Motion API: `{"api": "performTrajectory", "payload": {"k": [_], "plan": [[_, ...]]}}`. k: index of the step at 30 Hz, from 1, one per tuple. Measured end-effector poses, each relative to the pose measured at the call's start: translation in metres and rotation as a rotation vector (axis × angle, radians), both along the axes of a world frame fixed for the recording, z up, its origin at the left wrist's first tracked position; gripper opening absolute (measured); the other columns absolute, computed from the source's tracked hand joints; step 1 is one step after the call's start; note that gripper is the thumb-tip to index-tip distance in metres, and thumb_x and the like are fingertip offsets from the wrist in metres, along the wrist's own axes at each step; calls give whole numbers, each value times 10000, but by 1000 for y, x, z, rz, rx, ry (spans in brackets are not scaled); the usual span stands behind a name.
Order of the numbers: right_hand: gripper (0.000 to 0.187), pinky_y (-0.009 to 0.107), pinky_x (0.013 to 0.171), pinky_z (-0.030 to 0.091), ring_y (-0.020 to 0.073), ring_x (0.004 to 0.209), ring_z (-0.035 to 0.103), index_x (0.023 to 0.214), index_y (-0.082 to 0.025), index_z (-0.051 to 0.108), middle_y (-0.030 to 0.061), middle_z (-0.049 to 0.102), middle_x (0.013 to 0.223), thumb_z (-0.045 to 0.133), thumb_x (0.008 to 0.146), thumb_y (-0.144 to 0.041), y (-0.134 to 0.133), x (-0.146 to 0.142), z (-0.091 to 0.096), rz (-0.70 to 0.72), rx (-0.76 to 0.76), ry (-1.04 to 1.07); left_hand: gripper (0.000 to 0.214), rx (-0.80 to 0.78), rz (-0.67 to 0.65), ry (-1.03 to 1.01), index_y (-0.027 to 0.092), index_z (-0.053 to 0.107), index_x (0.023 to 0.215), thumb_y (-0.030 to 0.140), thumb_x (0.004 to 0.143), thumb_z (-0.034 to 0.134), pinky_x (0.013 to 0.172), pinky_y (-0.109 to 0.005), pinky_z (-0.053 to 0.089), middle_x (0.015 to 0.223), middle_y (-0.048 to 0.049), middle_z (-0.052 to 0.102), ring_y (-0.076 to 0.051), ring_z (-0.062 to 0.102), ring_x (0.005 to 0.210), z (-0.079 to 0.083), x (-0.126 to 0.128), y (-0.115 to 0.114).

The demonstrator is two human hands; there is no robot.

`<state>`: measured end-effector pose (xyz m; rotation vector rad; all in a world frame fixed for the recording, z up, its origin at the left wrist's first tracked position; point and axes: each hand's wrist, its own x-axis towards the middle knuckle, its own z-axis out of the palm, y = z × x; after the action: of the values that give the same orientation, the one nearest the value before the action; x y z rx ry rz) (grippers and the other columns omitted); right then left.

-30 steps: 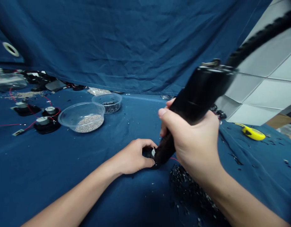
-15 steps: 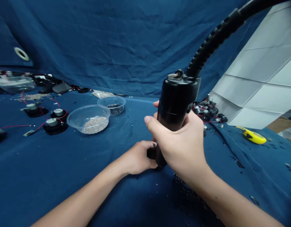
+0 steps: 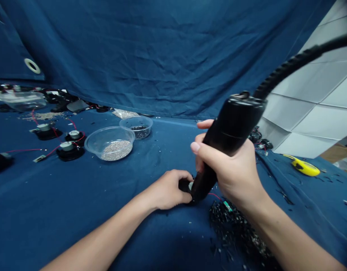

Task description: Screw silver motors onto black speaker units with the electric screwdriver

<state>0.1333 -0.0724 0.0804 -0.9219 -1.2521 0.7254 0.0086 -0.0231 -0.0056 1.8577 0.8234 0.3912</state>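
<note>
My right hand (image 3: 232, 173) grips a black cylindrical power tool (image 3: 229, 135), which leans up to the right. A ribbed black hose (image 3: 286, 71) runs from its top end out of the view. My left hand (image 3: 167, 190) holds a small round black part (image 3: 185, 185) with a pale centre. The tool's lower tip meets that part, and my fingers and the tool hide most of it. A thin red wire (image 3: 215, 196) leads from the part, next to a heap of black scraps (image 3: 235, 233) under my right wrist.
Two clear plastic bowls, one (image 3: 109, 143) holding grey granules and one (image 3: 136, 126) holding dark bits, stand at the left. Nearby lie small round black units (image 3: 70, 151) with red wires. A yellow tape measure (image 3: 302, 169) lies at right, beside white foam panels (image 3: 311, 113), on blue cloth (image 3: 162, 67).
The tool has tilted from nearly upright to leaning right, with its hose lower. More of the scrap heap shows, and the view has shifted slightly. Both hands still hold their items.
</note>
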Motion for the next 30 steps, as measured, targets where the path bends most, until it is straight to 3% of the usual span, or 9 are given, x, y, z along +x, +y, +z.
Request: {"api": "performTrajectory", "payload": {"k": [11, 16, 20, 30], "plan": [[148, 246, 441, 441, 105, 434, 522, 784, -180, 605, -47, 570, 558, 715, 685, -185, -2, 2, -7, -60, -43, 17, 272, 48, -15, 1, 150, 642, 907, 168, 637, 618, 653, -248, 412, 796, -4, 630, -172, 554, 736, -6, -2, 3], [142, 265, 420, 459, 113, 387, 521, 798, -188, 590, -50, 576, 529, 703, 713, -208, -6, 10, -10, 9, -66, 70, 290, 76, 11, 25, 167, 655, 905, 172, 615, 638, 668, -250, 412, 793, 3, 635, -174, 548, 733, -1, -2, 0], [141, 268, 413, 470, 108, 405, 547, 823, -193, 599, -10, 652, 690, 693, 719, -187, -9, 13, -10, 70, -22, 109, 281, 105, 34, 43, 192, 656, 886, 176, 606, 643, 720, -268, 418, 788, 1, 633, -189, 547, 768, 2, 0, -2], [148, 267, 409, 441, 111, 403, 533, 832, -196, 598, -29, 610, 626, 692, 719, -174, 3, 12, -10, 16, -84, 129, 408, 99, 16, 151, 291, 629, 1027, 217, 625, 640, 870, -364, 387, 946, -21, 575, -235, 502, 923, 8, -8, -3]]}}
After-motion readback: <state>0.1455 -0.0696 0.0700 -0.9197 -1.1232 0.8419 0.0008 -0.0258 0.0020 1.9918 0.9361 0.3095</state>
